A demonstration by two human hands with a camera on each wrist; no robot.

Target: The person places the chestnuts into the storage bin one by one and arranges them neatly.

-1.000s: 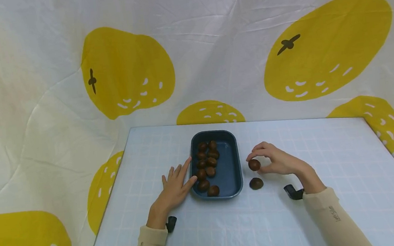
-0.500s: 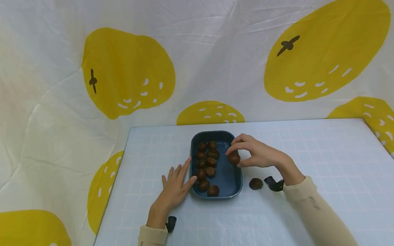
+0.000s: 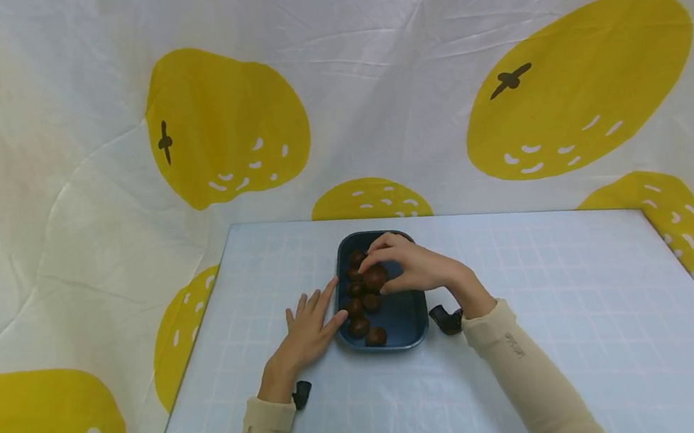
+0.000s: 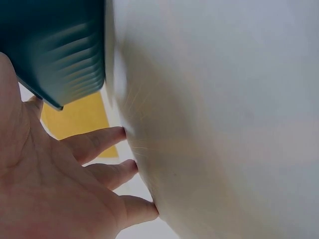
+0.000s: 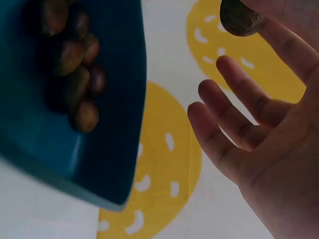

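My right hand point(image 3: 413, 267) pinches a brown chestnut point(image 3: 375, 277) between thumb and index finger, above the dark blue tray point(image 3: 407, 320). In the right wrist view the held chestnut point(image 5: 241, 18) shows at the top edge, while the other fingers point(image 5: 214, 132) are spread. Several more chestnuts point(image 3: 358, 327) lie along the tray's left half, some of them covered by my right hand in the head view. On the left my left hand point(image 3: 305, 335) has its fingers spread, thumb and index fingertip right at the tray rim. Its other fingertips point(image 4: 144, 208) touch the tabletop.
The tray stands on a pale, grid-patterned tabletop point(image 3: 357, 415). Behind it hangs a white cloth point(image 3: 368, 121) printed with big yellow fruit shapes. A black wrist camera mount point(image 3: 446, 319) sits beside my right wrist, close to the tray's right side.
My right hand has carried the chestnut leftward from the table to over the tray. A chestnut on the table right of the tray is now hidden behind the wrist mount. Left hand unmoved.
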